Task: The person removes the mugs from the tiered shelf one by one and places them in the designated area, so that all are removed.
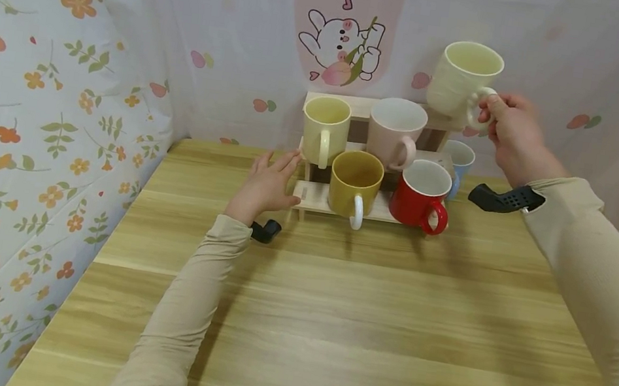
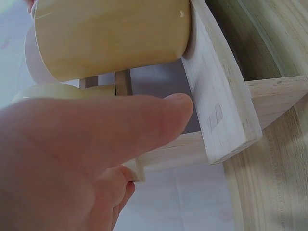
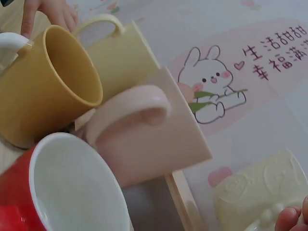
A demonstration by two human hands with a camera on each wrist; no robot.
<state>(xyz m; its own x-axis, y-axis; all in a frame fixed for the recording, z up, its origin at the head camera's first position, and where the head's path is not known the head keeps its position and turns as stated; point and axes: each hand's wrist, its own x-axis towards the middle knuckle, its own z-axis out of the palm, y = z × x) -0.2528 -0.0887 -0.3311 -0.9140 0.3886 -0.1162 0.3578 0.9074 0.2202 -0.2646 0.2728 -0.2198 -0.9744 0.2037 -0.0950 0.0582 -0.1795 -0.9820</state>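
At the upper right, my right hand pinches the handle of a cream mug with raised relief, at the right end of the rack's top tier. In the right wrist view only fingertips show by that mug. My left hand is at the left end of the tiered wooden rack, its thumb extended beside the lower shelf. A pale yellow mug and a pink mug stand on the middle tier. Below them are a mustard mug with a white handle and a red mug.
A light blue mug stands at the rack's right end, partly hidden behind it. The rack is at the back of a wooden table, against a patterned cloth. Another flowered cloth hangs along the left side.
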